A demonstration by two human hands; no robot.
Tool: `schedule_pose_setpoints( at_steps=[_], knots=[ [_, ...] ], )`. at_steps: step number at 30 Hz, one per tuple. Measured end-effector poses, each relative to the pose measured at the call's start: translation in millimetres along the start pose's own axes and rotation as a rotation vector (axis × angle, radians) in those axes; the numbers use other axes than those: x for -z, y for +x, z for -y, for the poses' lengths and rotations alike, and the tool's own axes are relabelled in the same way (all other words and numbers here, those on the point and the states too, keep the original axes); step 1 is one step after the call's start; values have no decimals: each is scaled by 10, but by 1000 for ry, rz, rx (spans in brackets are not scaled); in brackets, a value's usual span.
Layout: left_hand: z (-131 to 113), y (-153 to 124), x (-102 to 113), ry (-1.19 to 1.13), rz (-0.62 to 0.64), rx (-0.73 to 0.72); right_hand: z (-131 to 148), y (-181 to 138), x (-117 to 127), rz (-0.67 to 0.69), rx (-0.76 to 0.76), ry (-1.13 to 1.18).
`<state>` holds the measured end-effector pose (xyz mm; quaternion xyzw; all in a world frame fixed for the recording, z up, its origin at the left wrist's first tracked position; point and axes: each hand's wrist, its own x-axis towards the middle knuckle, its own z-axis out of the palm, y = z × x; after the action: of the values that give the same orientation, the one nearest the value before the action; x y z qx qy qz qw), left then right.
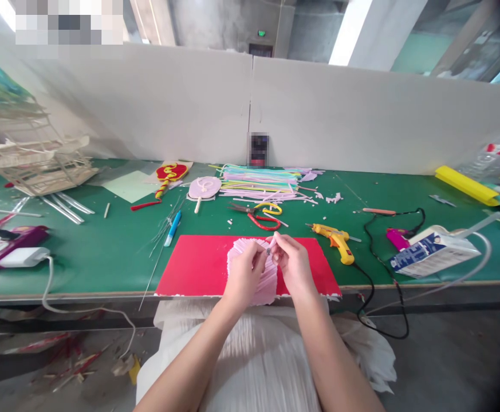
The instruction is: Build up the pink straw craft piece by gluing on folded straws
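Note:
My left hand [245, 269] is closed in a pinch, its fingertips close to those of my right hand; a small dark spot shows there, too small to name. Between finger and thumb my right hand [291, 260] grips a short pale pink strip [272, 242]. Under both hands lies a ribbed pale pink piece [264, 292], made of narrow strips side by side and partly covered by my hands. It rests on a red board [198, 263] at the table's front edge and reaches the board's near edge.
Scissors [260, 216] lie beyond the board, before a pile of coloured strips [258, 183]. A yellow glue gun [335, 239] with a black cord is at right, near a carton [436, 252]. A blue pen-like tool [173, 228] and thin wires lie left, a power strip [22, 246] farther left.

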<state>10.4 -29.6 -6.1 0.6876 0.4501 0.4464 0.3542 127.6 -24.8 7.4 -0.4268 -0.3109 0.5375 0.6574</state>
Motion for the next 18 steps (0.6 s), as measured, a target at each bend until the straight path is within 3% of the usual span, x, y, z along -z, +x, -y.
schedule_pose_setpoints(
  at_steps=[6, 14, 18],
  knots=[
    [-30, 11, 47, 2, -40, -35, -17, -30, -48, -24, 171, -270],
    [-49, 10, 60, -85, -41, -24, 8, -28, -4, 52, 134, -240],
    [-27, 17, 42, -109, -21, -30, 15, -27, 15, 29, 130, -211]
  ],
)
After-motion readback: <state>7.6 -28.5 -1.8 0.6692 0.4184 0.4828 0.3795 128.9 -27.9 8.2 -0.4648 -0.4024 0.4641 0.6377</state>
